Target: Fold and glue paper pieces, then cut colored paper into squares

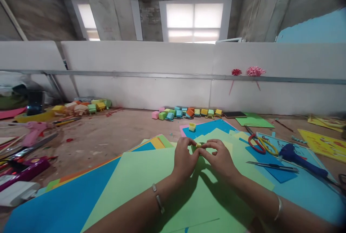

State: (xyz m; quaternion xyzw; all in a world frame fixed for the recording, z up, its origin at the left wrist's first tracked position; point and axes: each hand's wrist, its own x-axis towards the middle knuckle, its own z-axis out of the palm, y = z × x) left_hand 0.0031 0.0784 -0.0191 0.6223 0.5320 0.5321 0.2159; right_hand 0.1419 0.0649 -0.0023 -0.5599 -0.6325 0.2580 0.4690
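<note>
My left hand [186, 155] and my right hand [219, 156] meet above a stack of coloured paper. Between their fingertips is a small yellow and green folded paper piece [198, 145], pinched from both sides. Fingers cover much of it, so its full shape is hidden. Under my hands lies a large light green paper sheet [140, 171], with a blue sheet [67, 193] sticking out on the left. Just beyond my fingers a small yellow folded paper piece [192, 127] rests on blue paper.
Red-and-yellow scissors [261, 144], a tweezers-like metal tool [273, 167] and a blue glue gun [302, 161] lie to the right. Small folded paper models [189, 112] line the back. On the left are a pink glue gun [35, 132], more paper models [92, 107] and a white adapter [18, 193].
</note>
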